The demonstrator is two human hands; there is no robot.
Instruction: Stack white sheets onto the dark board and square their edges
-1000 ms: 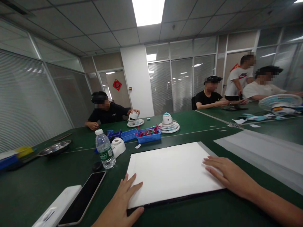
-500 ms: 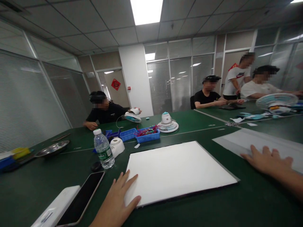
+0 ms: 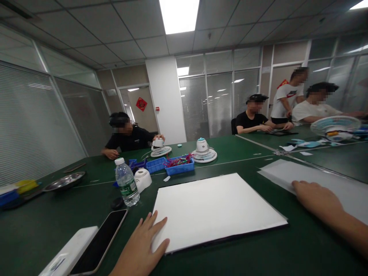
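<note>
In the head view a white sheet point(image 3: 218, 211) lies on a dark, thin board or pad, its near edge dark beneath it. My left hand point(image 3: 143, 243) rests at the sheet's left side, fingers spread and fingertips on the white surface. Over to the right, my right hand point(image 3: 319, 201) is at the near edge of a translucent sheet point(image 3: 287, 174), with its fingers curled in and closed on it. The fingertips are partly hidden behind the hand.
Left of the white sheet stand a water bottle point(image 3: 126, 184), a phone point(image 3: 100, 241), a white box point(image 3: 70, 251) and a white fan housing point(image 3: 143, 179). Beyond are a blue bin point(image 3: 180, 168) of wires and a small fan point(image 3: 203, 153). Several people sit or stand across the table.
My right hand has gone from spread fingers to curled on the translucent sheet. My left hand stays put. The person at the far left has set a fan face down on the table.
</note>
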